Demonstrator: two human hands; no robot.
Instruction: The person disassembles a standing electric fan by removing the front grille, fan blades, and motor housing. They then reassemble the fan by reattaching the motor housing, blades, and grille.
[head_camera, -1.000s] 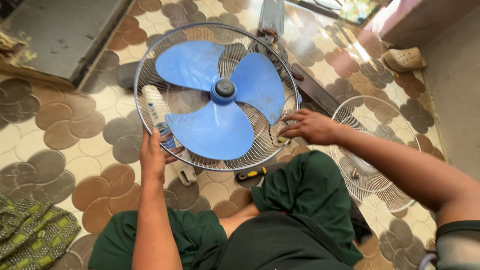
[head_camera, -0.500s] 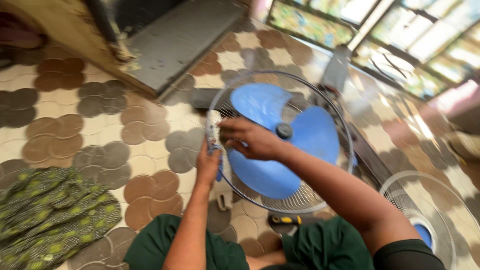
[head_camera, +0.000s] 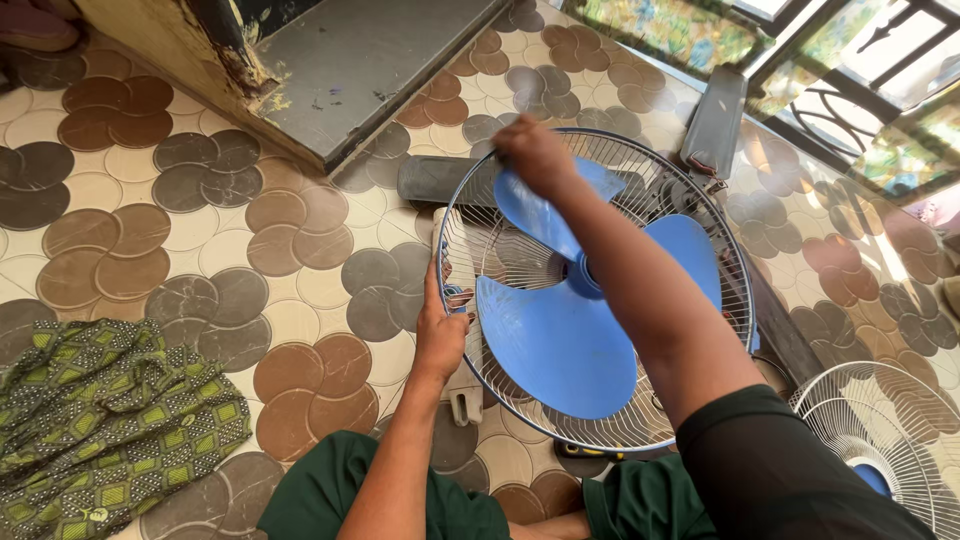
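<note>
Both hands (head_camera: 440, 335) gripping round wire guard (head_camera: 690, 405)

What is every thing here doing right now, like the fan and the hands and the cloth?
Fan: lying flat, blue blades uncovered in its wire guard.
Left hand: gripping the guard's near rim.
Right hand: on the guard's far rim.
Second wire guard: flat on the floor.
Green cloth: crumpled.

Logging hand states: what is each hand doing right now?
Left hand: shut on the fan guard rim.
Right hand: on the guard's far rim; grip cannot be told.
</note>
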